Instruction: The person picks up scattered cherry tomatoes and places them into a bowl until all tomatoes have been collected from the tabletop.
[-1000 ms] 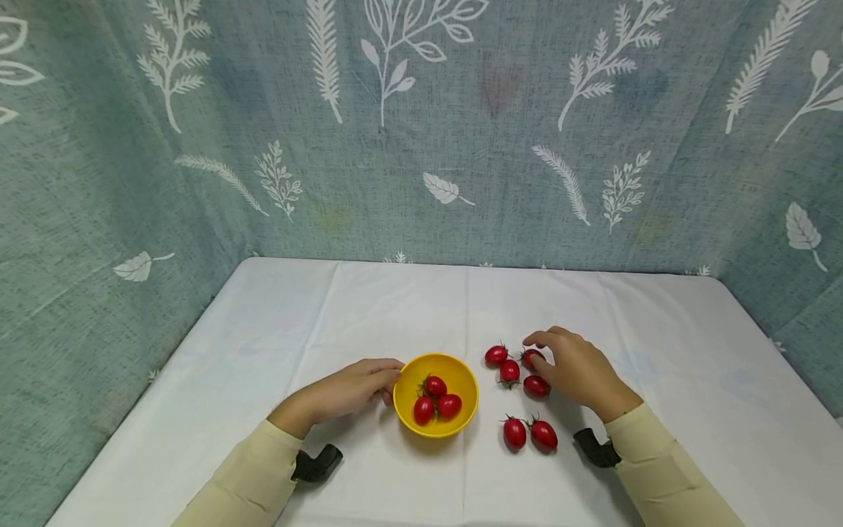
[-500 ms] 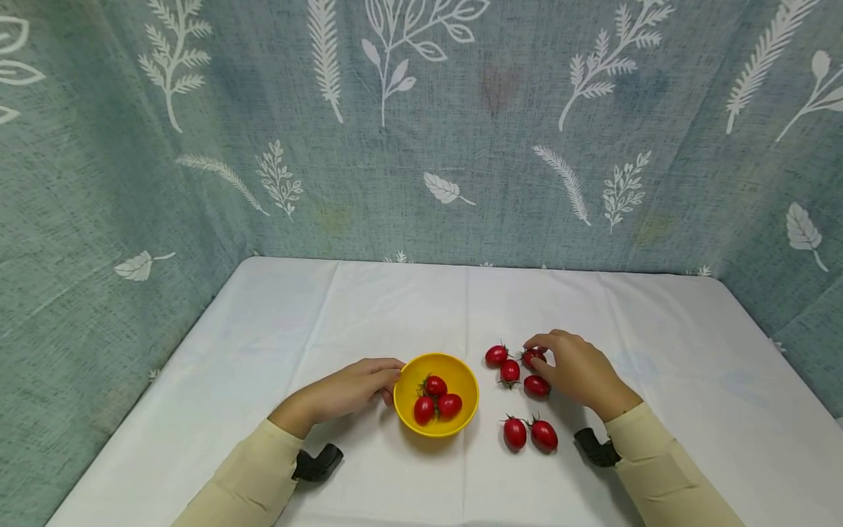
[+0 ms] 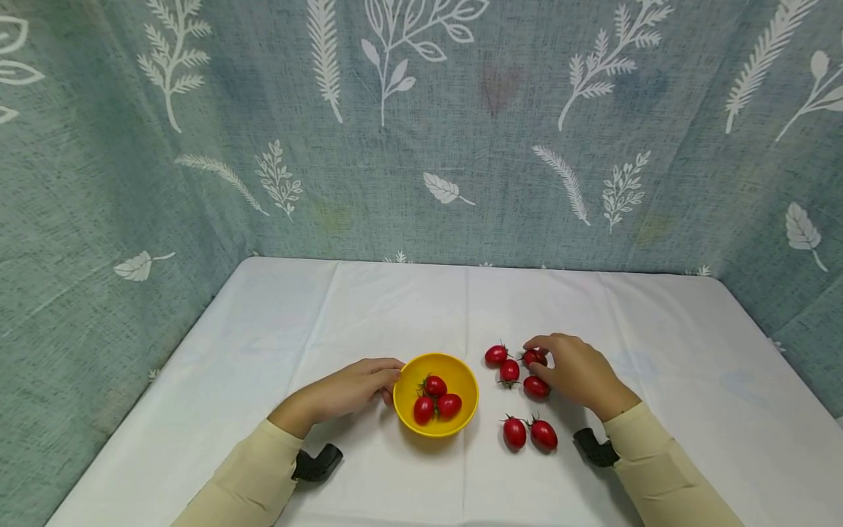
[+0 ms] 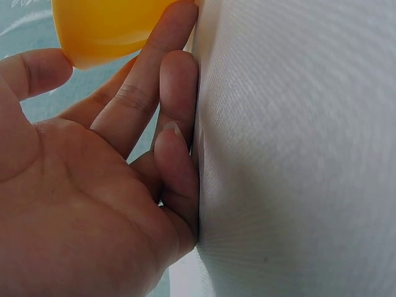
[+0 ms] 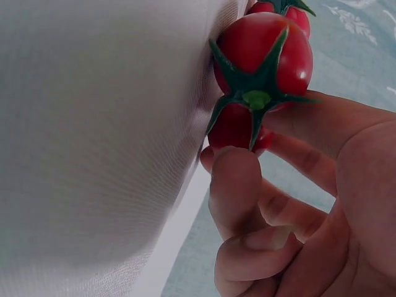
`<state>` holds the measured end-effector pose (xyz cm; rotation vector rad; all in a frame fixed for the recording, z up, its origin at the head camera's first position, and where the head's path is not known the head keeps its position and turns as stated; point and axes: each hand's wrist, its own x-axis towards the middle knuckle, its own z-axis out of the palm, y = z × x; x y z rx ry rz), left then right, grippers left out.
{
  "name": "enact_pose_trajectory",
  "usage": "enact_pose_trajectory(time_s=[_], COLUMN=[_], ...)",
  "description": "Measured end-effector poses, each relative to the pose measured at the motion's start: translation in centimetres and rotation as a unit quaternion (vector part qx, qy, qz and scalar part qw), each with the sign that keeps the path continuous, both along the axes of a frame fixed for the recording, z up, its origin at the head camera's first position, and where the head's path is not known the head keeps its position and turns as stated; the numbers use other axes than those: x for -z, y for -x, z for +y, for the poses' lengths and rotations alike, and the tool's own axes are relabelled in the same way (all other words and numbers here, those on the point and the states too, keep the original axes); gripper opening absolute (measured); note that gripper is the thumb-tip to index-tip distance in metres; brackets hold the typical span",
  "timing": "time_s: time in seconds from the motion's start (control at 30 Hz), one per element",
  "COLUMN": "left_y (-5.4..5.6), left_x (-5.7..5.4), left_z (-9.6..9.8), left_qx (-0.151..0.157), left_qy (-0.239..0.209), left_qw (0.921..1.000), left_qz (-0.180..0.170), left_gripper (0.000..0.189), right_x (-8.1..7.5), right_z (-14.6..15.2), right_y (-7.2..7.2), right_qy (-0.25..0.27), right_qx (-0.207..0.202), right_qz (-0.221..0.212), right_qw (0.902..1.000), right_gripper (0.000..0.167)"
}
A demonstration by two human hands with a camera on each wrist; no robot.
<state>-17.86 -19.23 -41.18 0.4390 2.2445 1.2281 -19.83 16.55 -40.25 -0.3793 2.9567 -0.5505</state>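
On the white cloth stands a yellow bowl [image 3: 467, 399] with 3 cherry tomatoes [image 3: 424, 410] inside. My left hand [image 3: 358, 384] rests at its left side, thumb at the rim and longer fingers stretched along the lower wall [image 4: 111, 31]. To the right, my right hand [image 3: 576, 369] pinches a cherry tomato [image 3: 532, 357] between thumb and fingertips, low over the cloth. In the right wrist view this tomato [image 5: 232, 127] is partly hidden behind a nearer one with a green star-shaped calyx [image 5: 257, 99]. That nearer tomato [image 3: 536, 387] lies just below my right thumb in the head view.
Left of the right hand lie two cherry tomatoes [image 3: 509, 372] close together. Two more [image 3: 514, 433] sit side by side nearer me. A leaf-patterned green curtain [image 3: 421, 146] encloses the back and sides of the table [image 3: 369, 307].
My right hand has lowered slightly toward me, and its thumb and fingertips have drawn in on the cherry tomato. The left hand and the bowl stay where they were.
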Motion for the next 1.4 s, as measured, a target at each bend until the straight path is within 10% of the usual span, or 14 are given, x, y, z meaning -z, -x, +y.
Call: enact_pose_trajectory(time_s=[1.4], left_y=[-0.04], left_x=[0.0], left_z=[0.07], left_qx=[-0.007], left_qy=[-0.001], left_qw=[1.0], left_qz=[-0.003], left_gripper=[0.037], right_x=[-0.59], right_z=[-0.18], right_y=[-0.5], right_qy=[0.015], right_qx=[-0.021], right_qz=[0.087], right_qw=[0.9959], right_gripper=[0.038])
